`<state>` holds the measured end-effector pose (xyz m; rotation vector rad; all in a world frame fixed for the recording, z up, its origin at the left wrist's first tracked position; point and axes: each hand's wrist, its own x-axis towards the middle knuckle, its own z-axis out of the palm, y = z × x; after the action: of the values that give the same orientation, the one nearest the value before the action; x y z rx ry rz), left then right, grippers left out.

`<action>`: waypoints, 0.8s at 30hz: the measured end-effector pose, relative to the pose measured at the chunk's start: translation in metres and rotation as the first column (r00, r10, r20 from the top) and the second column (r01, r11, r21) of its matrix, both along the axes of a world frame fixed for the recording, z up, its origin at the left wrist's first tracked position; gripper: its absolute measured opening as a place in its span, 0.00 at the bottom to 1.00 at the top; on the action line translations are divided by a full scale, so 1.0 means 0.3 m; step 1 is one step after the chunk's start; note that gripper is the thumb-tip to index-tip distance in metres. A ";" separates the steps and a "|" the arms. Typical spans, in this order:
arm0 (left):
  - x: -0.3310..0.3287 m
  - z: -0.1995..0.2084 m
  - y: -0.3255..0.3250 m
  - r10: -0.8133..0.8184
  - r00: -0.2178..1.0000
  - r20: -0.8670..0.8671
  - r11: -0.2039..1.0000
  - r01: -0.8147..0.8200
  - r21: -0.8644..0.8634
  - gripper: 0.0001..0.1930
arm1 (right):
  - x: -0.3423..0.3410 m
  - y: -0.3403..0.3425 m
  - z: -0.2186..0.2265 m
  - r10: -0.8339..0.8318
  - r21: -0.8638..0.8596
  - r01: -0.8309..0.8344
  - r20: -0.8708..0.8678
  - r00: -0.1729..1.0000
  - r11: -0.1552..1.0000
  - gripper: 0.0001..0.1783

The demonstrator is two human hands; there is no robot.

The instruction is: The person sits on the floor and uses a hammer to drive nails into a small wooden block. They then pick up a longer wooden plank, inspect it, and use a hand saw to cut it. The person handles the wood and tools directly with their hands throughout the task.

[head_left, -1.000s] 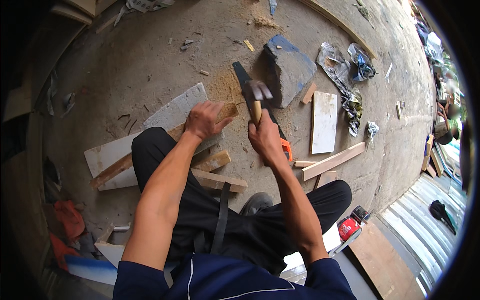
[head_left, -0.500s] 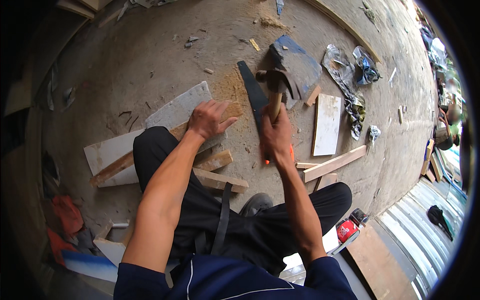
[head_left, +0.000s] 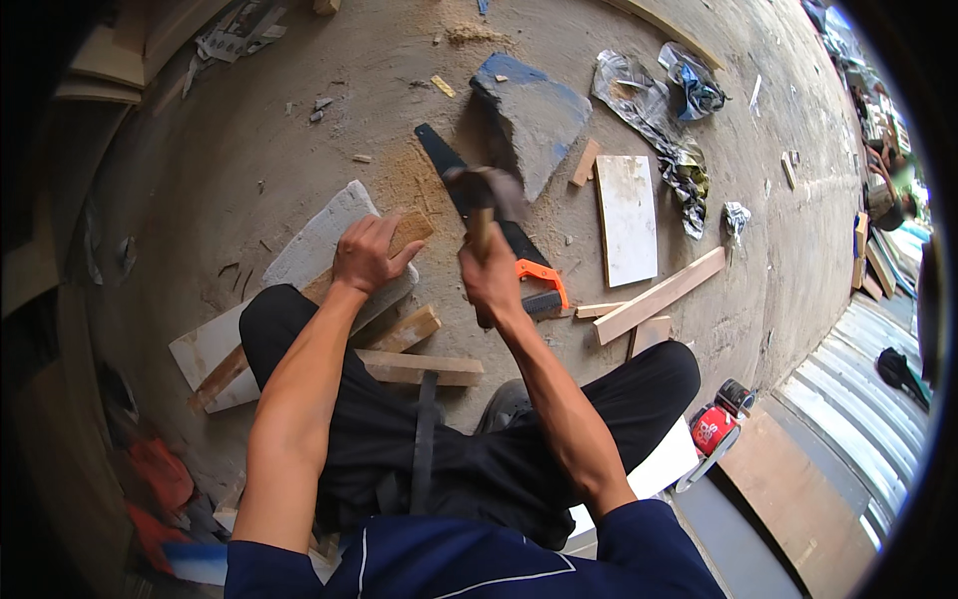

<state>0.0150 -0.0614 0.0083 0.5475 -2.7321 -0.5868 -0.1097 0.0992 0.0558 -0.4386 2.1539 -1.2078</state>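
A dusty, stained concrete floor (head_left: 220, 190) spreads from near to far. On the right lies pale corrugated sheeting (head_left: 848, 374), with bright daylight at the right edge. At far left stand wooden panels (head_left: 110, 60), perhaps furniture; deep shadow blurs their form.

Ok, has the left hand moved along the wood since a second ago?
No: judged against the pale slab, the left hand shows no clear shift either way; it stays just short of the wood's far end.
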 end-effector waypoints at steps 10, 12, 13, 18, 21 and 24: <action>0.017 -0.015 -0.005 0.002 0.999 0.043 0.999 -0.001 -0.034 0.28 | -0.079 0.014 0.013 -0.103 0.038 0.097 0.257 0.961 0.995 0.14; -0.002 -0.008 0.001 -0.016 0.999 0.036 0.999 0.017 -0.033 0.28 | -0.020 0.020 -0.082 -0.097 -0.002 0.099 0.170 0.981 0.995 0.14; -0.007 -0.004 0.003 -0.021 0.999 0.032 0.999 0.022 -0.032 0.28 | -0.019 0.042 -0.147 0.131 0.163 -0.147 0.105 0.986 0.976 0.15; 0.011 0.009 0.009 -0.005 0.999 0.053 0.999 0.007 -0.039 0.30 | -0.117 0.066 0.023 0.033 0.175 -0.068 0.196 0.980 0.982 0.19; -0.007 0.029 0.017 0.000 1.000 0.027 0.999 0.001 -0.052 0.29 | -0.180 0.128 0.160 0.077 0.257 -0.134 0.219 0.973 0.957 0.20; -0.009 0.027 0.016 0.035 0.999 -0.023 0.998 -0.036 -0.045 0.28 | -0.191 0.219 0.212 0.204 0.270 -0.226 0.105 0.973 0.936 0.20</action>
<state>0.0124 -0.0566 0.0164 0.5739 -2.7023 -0.5178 -0.1670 0.1650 0.1195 -0.4817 2.1079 -0.7720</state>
